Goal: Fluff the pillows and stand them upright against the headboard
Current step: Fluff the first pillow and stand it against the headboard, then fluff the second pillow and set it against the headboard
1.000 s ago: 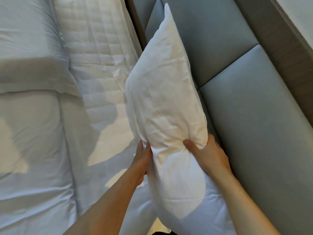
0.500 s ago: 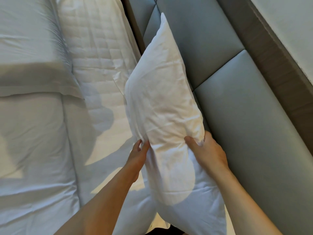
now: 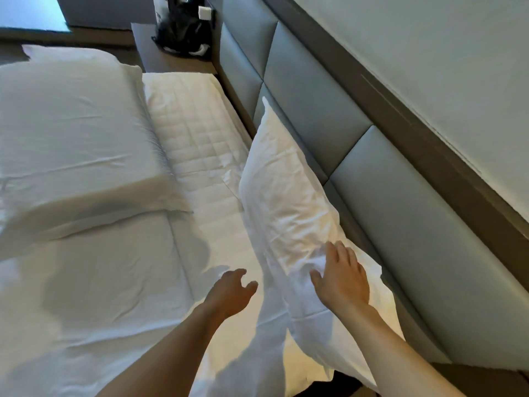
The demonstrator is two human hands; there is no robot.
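A white pillow [image 3: 283, 196] stands on its long edge on the mattress, leaning against the grey padded headboard [image 3: 309, 90]. My right hand [image 3: 342, 277] lies flat and open on the pillow's near upper side, fingers spread. My left hand [image 3: 232, 290] hovers open just left of the pillow, not touching it. A second white pillow [image 3: 71, 133] lies flat on the bed at the left, on top of the duvet.
The quilted mattress cover [image 3: 197, 144] is bare between the flat pillow and the headboard. White duvet [image 3: 94, 296] covers the near left. A nightstand [image 3: 151, 53] with a black bag [image 3: 183, 32] stands at the far end beyond the bed.
Both hands let go of the pillow, which now rests against the headboard. My left hand pulled away to the left; my right hand lies flat on it. The view pulled back.
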